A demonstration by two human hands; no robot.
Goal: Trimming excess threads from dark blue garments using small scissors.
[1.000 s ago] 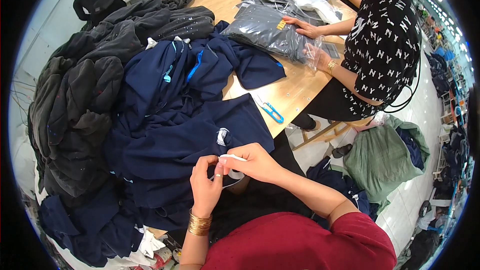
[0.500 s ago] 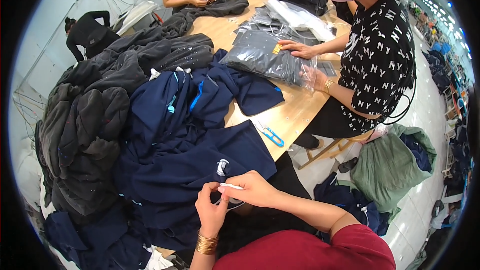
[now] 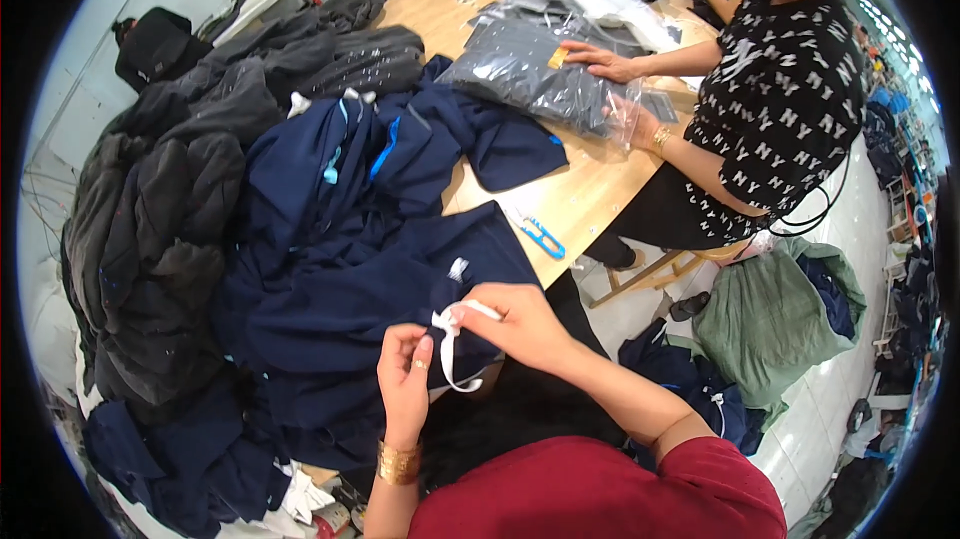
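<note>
Here, the long pale wooden worktable (image 3: 590, 194) carries nearly everything, and serves as the landmark. Across its near-left half spreads a big heap of navy blue fabric garments (image 3: 340, 269) with bright blue inner trim, and beyond that heap, toward the table's far-left edge, lies a mound of dark grey and black garments (image 3: 170, 209). On the table's far-right part sits a grey garment sealed in a clear plastic bag (image 3: 530, 74), under the hands of a co-worker in a black top with white lettering (image 3: 775, 109) who stands at the table's right side. Off the table's right edge, on the floor, slumps a green cloth bundle (image 3: 775, 324). A small blue-handled thread snip (image 3: 542, 236) lies on bare wood near the table's near-right edge, just beside the navy heap.

At the table's near edge, over the navy heap, 2 hands work a thin white cord or ribbon (image 3: 450, 344). The right hand (image 3: 520, 324) pinches its upper end between fingertips; the left hand (image 3: 405, 384), with a ring and gold bangles, closes lightly on the loop hanging below.
</note>
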